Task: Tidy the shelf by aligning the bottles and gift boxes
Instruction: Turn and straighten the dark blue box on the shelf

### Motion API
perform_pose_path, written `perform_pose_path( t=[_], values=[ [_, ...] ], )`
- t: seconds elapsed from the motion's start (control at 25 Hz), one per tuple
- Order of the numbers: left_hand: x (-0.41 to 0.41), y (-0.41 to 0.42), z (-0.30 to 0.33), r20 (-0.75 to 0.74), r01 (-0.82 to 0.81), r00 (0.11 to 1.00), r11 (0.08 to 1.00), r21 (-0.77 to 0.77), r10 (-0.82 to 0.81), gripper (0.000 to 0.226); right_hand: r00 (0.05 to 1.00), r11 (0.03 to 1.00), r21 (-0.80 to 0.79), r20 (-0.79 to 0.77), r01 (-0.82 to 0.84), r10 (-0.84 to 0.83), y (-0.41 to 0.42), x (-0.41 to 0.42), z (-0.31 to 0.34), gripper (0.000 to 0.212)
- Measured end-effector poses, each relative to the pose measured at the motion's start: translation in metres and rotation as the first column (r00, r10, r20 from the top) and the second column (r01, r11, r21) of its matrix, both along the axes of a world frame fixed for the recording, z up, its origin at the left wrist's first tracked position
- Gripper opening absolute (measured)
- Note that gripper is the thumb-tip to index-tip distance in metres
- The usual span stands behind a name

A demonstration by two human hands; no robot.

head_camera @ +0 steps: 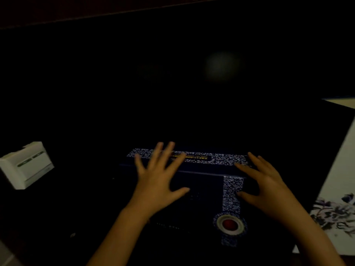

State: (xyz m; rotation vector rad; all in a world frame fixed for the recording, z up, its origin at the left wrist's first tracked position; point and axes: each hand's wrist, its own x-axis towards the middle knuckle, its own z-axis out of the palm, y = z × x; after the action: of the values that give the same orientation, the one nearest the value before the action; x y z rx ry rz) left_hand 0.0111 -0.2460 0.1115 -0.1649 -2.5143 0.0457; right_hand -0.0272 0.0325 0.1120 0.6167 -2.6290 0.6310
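A dark blue gift box (203, 187) with blue-and-white patterned bands and a round red seal (229, 224) lies in front of me in a very dark shelf space. My left hand (159, 181) is spread flat over the box's left part, fingers apart. At the box's right end my right hand (267, 187) is also spread, its fingertips at the top edge. Neither hand holds anything. No bottles are visible in the darkness.
A white box (26, 166) with green marks stands at the left. A pale gift box with an ink flower print (338, 189) leans at the right edge. The back of the shelf is black, with a faint round glare.
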Motion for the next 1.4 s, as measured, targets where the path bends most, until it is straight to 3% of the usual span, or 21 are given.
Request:
perform_pose_path(
  t=[0.08,0.16,0.44,0.72,1.4],
  values=[
    [0.000,-0.047,-0.001,0.150,-0.189,0.973,0.980,0.061,0.178,0.097,0.997,0.997,-0.012,-0.007,0.082,-0.082,-0.012,0.007,-0.004,0.075],
    [-0.003,-0.064,-0.003,0.224,-0.175,0.965,0.971,0.166,0.135,0.097,0.987,0.987,-0.046,-0.019,0.156,-0.157,-0.019,0.012,-0.004,0.075],
    [0.007,-0.056,-0.004,0.114,-0.122,0.989,0.963,0.240,0.096,0.085,0.957,0.966,-0.065,-0.131,0.252,-0.258,-0.030,0.022,-0.012,0.077],
    [0.045,-0.023,-0.015,0.031,-0.247,0.969,0.952,0.184,0.245,0.085,0.977,0.993,0.019,-0.185,0.116,-0.110,-0.010,0.007,-0.010,0.077],
    [0.048,-0.019,-0.012,0.050,-0.249,0.968,0.939,0.239,0.244,0.082,0.952,0.988,0.027,-0.272,0.152,-0.140,-0.011,0.009,-0.010,0.070]
  ],
)
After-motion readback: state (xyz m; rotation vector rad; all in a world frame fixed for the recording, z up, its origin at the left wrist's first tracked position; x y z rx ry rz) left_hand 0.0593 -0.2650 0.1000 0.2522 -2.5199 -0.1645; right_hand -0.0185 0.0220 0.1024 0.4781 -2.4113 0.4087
